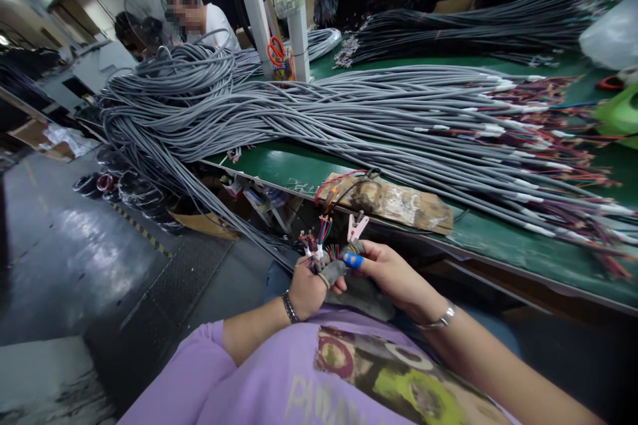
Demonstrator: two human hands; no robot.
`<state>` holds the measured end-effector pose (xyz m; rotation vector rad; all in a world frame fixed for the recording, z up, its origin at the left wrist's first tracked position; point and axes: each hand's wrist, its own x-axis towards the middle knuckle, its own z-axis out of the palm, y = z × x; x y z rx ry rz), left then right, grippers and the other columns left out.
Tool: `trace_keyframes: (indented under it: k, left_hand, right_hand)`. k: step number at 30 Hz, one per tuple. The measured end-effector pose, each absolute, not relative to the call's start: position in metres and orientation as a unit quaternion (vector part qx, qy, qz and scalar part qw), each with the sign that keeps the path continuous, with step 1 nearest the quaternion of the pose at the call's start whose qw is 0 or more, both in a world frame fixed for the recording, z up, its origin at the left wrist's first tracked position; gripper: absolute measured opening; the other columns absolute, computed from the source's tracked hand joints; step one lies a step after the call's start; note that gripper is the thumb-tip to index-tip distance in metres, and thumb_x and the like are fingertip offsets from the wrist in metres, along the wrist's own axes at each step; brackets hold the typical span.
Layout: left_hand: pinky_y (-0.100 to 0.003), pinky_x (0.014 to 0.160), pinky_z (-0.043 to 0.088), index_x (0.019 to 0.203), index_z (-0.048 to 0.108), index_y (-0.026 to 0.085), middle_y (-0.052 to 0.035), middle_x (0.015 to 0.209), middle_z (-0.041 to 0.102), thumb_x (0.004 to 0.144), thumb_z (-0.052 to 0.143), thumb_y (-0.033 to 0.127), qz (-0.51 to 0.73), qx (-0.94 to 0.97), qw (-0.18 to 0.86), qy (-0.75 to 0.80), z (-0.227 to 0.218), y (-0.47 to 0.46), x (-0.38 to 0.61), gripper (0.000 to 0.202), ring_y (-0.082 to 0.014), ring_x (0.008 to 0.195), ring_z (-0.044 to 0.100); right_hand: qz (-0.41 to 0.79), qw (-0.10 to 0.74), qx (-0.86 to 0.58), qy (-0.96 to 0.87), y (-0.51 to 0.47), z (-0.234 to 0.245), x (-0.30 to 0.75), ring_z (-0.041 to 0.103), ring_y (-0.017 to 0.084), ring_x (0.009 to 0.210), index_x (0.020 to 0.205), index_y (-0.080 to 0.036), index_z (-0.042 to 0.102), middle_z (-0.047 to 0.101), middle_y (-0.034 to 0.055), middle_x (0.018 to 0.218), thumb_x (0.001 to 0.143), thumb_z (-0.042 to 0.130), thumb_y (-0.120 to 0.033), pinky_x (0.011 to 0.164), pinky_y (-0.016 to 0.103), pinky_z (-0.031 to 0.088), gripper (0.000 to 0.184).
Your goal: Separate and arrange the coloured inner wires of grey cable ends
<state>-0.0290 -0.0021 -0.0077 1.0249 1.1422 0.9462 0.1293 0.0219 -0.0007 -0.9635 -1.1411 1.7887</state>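
Observation:
My left hand (310, 287) is closed around the ends of several grey cables below the table edge. Their white-wrapped ends and fanned coloured wires (325, 229) stick up above the fist. Close beside it, my right hand (386, 272) is pinched, with blue tape on the thumb and a grey finger cover on the index finger. Thin red and green wires (333, 252) show between the hands; what the right fingertips hold is too small to make out. A pale pink clip (357, 228) stands just beyond the right fingers.
A thick bundle of grey cables (279, 109) lies along the green table (284, 169), stripped ends to the right. A taped cardboard piece (399, 202) sits at the front edge. Black cables (463, 30) lie behind. A white post (254, 10) rises mid-table; a person (216, 23) sits beyond.

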Motion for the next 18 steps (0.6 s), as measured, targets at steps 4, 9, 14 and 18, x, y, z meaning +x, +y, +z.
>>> trace_keyframes:
  k: [4, 9, 14, 18]
  left_hand:
    - [-0.022, 0.044, 0.039, 0.054, 0.061, 0.013, -0.0033, 0.049, 0.060, 0.073, 0.069, 0.054, 0.450, 0.427, 0.613, 0.489, -0.015, -0.002, -0.027, 0.046, -0.0089, 0.042, 0.050]
    - [-0.020, 0.043, 0.039, 0.053, 0.060, 0.013, -0.0020, 0.047, 0.058, 0.073, 0.070, 0.052, 0.473, 0.405, 0.611, 0.489, -0.014, -0.002, -0.024, 0.045, -0.0076, 0.040, 0.048]
    - [-0.019, 0.038, 0.034, 0.058, 0.060, 0.013, -0.0010, 0.047, 0.058, 0.068, 0.073, 0.054, 0.494, 0.376, 0.615, 0.486, -0.004, 0.000, -0.020, 0.044, -0.0077, 0.038, 0.048]
    - [-0.018, 0.037, 0.033, 0.061, 0.061, 0.013, -0.0002, 0.046, 0.057, 0.066, 0.074, 0.055, 0.499, 0.375, 0.626, 0.468, 0.004, 0.001, -0.015, 0.044, -0.0075, 0.038, 0.048]
  right_hand:
    - [0.700, 0.414, -0.392, -0.430, 0.020, -0.002, 0.127, 0.052, 0.013, 0.055, 0.068, -0.020, 0.066, 0.064, -0.0001, 0.060, 0.067, 0.080, -0.042, 0.055, 0.026, 0.038, 0.026]
    - [0.719, 0.423, -0.373, -0.407, 0.019, -0.005, 0.128, 0.053, 0.013, 0.056, 0.069, -0.020, 0.068, 0.063, 0.0002, 0.060, 0.070, 0.079, -0.037, 0.055, 0.027, 0.040, 0.020]
    - [0.783, 0.419, -0.342, -0.308, 0.029, -0.017, 0.140, 0.053, 0.011, 0.058, 0.075, -0.019, 0.070, 0.063, 0.0001, 0.067, 0.066, 0.081, -0.040, 0.060, 0.026, 0.047, 0.026]
    - [0.812, 0.431, -0.320, -0.230, 0.044, -0.024, 0.143, 0.058, 0.014, 0.063, 0.081, -0.020, 0.068, 0.067, 0.0035, 0.076, 0.077, 0.067, -0.058, 0.063, 0.028, 0.050, 0.038]
